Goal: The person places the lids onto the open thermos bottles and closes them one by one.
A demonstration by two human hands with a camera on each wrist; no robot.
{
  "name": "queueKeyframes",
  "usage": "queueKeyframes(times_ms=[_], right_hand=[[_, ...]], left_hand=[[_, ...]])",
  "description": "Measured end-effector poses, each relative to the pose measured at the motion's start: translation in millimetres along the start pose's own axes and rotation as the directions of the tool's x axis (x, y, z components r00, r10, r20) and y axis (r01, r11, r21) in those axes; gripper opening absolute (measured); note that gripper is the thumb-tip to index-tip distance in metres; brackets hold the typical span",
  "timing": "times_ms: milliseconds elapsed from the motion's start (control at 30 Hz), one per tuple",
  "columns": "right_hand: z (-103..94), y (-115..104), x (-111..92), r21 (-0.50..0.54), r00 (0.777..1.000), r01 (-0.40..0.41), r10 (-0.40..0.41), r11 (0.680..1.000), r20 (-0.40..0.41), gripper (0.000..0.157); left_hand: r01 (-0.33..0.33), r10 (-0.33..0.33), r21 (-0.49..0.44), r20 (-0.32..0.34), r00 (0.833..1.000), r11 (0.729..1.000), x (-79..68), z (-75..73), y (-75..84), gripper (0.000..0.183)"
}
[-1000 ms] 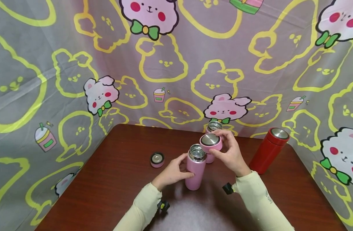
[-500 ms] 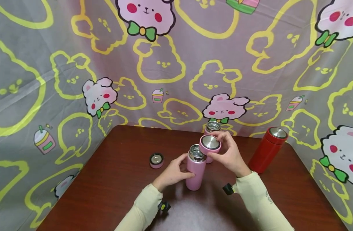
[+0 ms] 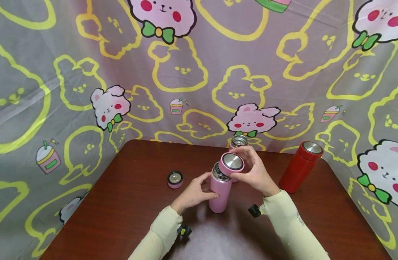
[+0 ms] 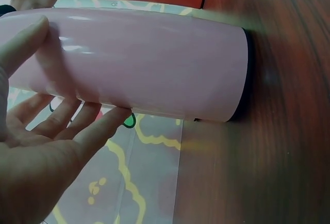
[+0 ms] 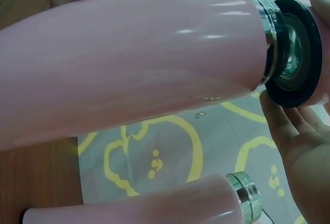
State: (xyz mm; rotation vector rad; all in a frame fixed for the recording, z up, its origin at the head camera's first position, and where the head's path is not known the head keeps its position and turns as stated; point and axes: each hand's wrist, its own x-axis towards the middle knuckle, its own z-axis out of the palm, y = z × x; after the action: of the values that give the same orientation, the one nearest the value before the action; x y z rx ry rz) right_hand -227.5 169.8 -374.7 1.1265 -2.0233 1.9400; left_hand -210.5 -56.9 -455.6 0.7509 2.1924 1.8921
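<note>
A pink thermos (image 3: 220,195) stands upright on the table, its steel mouth partly covered in the head view. My left hand (image 3: 195,193) grips its body, thumb on the near side and fingers around the far side, as the left wrist view also shows. In my right hand (image 3: 255,173) is a pink lid (image 3: 232,162) with a steel top, pinched by its edge between thumb and fingers. The lid hangs tilted right at the thermos mouth; in the right wrist view its black-ringed underside (image 5: 294,53) faces the steel neck (image 5: 269,33).
A second pink thermos (image 3: 239,141), without a lid, stands behind the right hand. Another pink lid (image 3: 175,179) lies underside up on the left of the brown table (image 3: 133,202). A red thermos (image 3: 301,168) with its lid on stands at the right. Patterned cloth (image 3: 185,83) hangs around the table.
My right hand has brought the lid left and over the thermos mouth, covering part of the opening. The left hand keeps its grip on the thermos, which stays in place.
</note>
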Motion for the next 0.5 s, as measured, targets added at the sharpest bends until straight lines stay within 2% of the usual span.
queueKeyframes(times_ms=[233,300,500], right_hand=[[2.4,2,3,0.053,0.998,-0.028,0.025,0.998,0.051,0.070],[2.8,2,4,0.052,0.998,-0.041,0.039,0.998,0.054,0.070],[4.1,2,5,0.047,0.995,-0.078,0.075,0.996,0.071,0.071]], left_hand=[[0.024,-0.024,-0.007,0.019,1.000,1.000,-6.0,-0.7,28.8,0.061],[0.023,-0.023,-0.006,0.021,1.000,1.000,-5.9,-0.8,27.6,0.060],[0.025,-0.025,-0.005,0.017,1.000,1.000,-1.3,-2.5,3.4,0.062]])
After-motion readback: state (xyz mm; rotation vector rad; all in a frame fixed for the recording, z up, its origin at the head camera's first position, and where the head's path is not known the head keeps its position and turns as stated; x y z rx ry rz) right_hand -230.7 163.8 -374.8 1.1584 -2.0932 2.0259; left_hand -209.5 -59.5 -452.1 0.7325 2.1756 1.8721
